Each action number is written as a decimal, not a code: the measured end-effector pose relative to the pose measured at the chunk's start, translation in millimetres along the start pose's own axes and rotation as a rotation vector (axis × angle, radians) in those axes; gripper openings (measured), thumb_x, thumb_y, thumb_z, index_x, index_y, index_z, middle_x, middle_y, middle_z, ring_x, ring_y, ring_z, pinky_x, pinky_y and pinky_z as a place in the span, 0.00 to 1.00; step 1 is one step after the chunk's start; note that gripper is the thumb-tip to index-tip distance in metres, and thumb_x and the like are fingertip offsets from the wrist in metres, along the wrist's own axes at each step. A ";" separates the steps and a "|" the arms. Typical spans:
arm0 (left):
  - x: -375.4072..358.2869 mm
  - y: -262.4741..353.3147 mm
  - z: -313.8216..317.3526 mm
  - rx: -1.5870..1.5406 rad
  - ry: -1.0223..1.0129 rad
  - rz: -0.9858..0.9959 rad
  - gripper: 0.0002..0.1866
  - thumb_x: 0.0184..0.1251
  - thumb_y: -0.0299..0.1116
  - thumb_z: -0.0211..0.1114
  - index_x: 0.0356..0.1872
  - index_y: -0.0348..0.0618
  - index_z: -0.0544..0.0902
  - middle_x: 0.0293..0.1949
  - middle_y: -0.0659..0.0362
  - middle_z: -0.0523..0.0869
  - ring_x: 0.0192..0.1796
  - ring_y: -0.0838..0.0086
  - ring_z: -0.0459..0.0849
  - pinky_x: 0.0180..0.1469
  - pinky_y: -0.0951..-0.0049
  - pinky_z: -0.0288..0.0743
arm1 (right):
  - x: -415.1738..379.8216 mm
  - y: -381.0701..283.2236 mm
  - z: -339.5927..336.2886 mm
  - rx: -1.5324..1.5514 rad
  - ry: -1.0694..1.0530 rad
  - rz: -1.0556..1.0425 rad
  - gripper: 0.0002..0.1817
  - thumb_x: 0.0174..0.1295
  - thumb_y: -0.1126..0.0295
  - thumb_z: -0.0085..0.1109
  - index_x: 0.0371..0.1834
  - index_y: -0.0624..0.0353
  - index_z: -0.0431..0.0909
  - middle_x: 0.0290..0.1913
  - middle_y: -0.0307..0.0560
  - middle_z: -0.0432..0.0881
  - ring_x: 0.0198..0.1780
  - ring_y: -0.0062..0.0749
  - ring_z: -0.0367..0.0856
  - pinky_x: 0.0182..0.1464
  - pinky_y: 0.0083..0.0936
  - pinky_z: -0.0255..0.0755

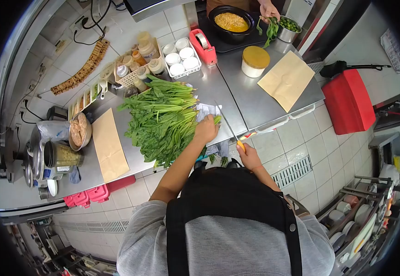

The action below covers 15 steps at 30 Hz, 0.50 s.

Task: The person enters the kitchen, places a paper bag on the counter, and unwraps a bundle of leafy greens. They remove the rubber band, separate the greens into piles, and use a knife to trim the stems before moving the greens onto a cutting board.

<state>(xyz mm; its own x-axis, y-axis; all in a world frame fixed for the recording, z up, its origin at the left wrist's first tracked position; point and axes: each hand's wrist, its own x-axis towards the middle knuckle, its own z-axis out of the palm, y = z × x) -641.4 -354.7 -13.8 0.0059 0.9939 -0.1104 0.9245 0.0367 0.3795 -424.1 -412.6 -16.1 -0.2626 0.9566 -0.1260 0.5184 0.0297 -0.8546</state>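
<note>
A large pile of leafy greens (156,119), much like spinach, lies on the steel counter with its stems pointing right. My left hand (207,129) is closed over the stem ends at the pile's right edge; its fingertips are partly hidden. In my right hand (249,157) is a knife (230,125), gripped by its yellow-orange handle. The blade points away from me, just right of the stems and apart from my left hand. A crumpled whitish cloth or paper (207,110) sits beside the stems.
Brown paper sheets (110,145) flank the greens. Behind them stand sauce bottles (147,50), a basket of white cups (181,57) and a red tape dispenser (203,46). A co-worker's hand (269,11) holds greens near a black bowl (231,23). A lidded tub (255,60) stands right.
</note>
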 end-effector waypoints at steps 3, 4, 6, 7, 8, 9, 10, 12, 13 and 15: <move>-0.9 1.4 6.4 0.045 0.049 -0.008 0.14 0.60 0.34 0.53 0.41 0.34 0.68 0.39 0.44 0.78 0.40 0.52 0.81 0.40 0.59 0.76 | 6.1 -4.0 3.0 -0.106 -0.084 0.025 0.23 0.64 0.52 0.46 0.29 0.66 0.72 0.20 0.57 0.75 0.25 0.50 0.76 0.31 0.38 0.67; 0.8 -0.3 9.5 0.082 0.038 -0.020 0.14 0.59 0.34 0.53 0.41 0.33 0.68 0.39 0.45 0.78 0.41 0.53 0.80 0.41 0.59 0.76 | 8.2 -2.9 4.7 -0.110 -0.096 0.035 0.23 0.63 0.52 0.47 0.29 0.67 0.72 0.22 0.62 0.75 0.28 0.56 0.76 0.31 0.40 0.68; 5.8 -5.7 14.5 0.072 0.037 -0.026 0.13 0.59 0.33 0.52 0.40 0.34 0.68 0.39 0.45 0.78 0.41 0.53 0.80 0.40 0.59 0.76 | 12.3 0.7 7.7 -0.116 -0.113 0.042 0.24 0.63 0.52 0.48 0.29 0.68 0.72 0.24 0.67 0.76 0.31 0.62 0.76 0.32 0.43 0.69; 5.9 -6.4 15.3 0.061 0.030 -0.024 0.12 0.59 0.32 0.51 0.40 0.34 0.69 0.39 0.46 0.78 0.41 0.54 0.80 0.40 0.59 0.76 | 13.2 3.4 8.3 -0.108 -0.115 0.039 0.25 0.63 0.52 0.47 0.29 0.68 0.72 0.24 0.67 0.76 0.32 0.62 0.76 0.33 0.43 0.69; 5.5 -6.5 16.4 0.059 0.031 -0.030 0.12 0.59 0.32 0.51 0.40 0.34 0.69 0.39 0.46 0.78 0.41 0.54 0.80 0.40 0.59 0.76 | 14.5 6.2 8.3 -0.100 -0.115 0.035 0.25 0.63 0.51 0.46 0.29 0.68 0.72 0.25 0.67 0.76 0.32 0.62 0.77 0.33 0.44 0.69; 5.3 -6.6 17.3 0.071 0.033 -0.022 0.11 0.59 0.31 0.50 0.40 0.34 0.69 0.39 0.46 0.78 0.41 0.54 0.80 0.40 0.59 0.76 | 15.6 9.1 7.6 -0.102 -0.120 0.033 0.25 0.63 0.51 0.46 0.29 0.68 0.72 0.25 0.67 0.76 0.32 0.62 0.77 0.33 0.44 0.69; 5.3 -6.9 17.6 0.085 0.035 -0.013 0.11 0.58 0.30 0.49 0.39 0.35 0.69 0.39 0.46 0.78 0.41 0.55 0.80 0.40 0.59 0.76 | 16.9 10.8 6.8 -0.074 -0.139 0.042 0.26 0.63 0.50 0.46 0.29 0.68 0.72 0.25 0.67 0.76 0.33 0.61 0.77 0.35 0.44 0.70; 5.8 -7.7 17.7 0.100 0.051 -0.004 0.11 0.58 0.30 0.49 0.39 0.35 0.69 0.39 0.46 0.78 0.41 0.55 0.80 0.40 0.60 0.76 | 23.7 12.9 8.7 -0.044 -0.156 0.050 0.26 0.63 0.50 0.45 0.29 0.68 0.73 0.26 0.67 0.77 0.34 0.61 0.77 0.36 0.44 0.70; 5.4 -8.2 19.8 0.112 0.062 0.007 0.11 0.57 0.30 0.50 0.39 0.35 0.69 0.39 0.46 0.78 0.41 0.56 0.80 0.40 0.60 0.76 | 30.3 14.0 10.0 -0.074 -0.207 0.068 0.27 0.64 0.49 0.44 0.29 0.69 0.73 0.28 0.67 0.77 0.36 0.60 0.77 0.38 0.43 0.70; 6.6 -11.0 24.4 0.150 0.063 0.024 0.11 0.57 0.30 0.50 0.39 0.35 0.69 0.39 0.46 0.78 0.41 0.56 0.80 0.41 0.61 0.76 | 45.5 18.0 15.1 -0.104 -0.255 0.088 0.28 0.64 0.49 0.43 0.30 0.69 0.73 0.30 0.67 0.77 0.37 0.59 0.77 0.40 0.43 0.69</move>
<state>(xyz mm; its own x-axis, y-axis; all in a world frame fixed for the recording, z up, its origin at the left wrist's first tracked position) -642.2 -351.1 -41.2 0.0094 0.9990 -0.0433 0.9709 0.0012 0.2397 -439.0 -372.9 -44.8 -0.4022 0.8537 -0.3310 0.6256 -0.0077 -0.7801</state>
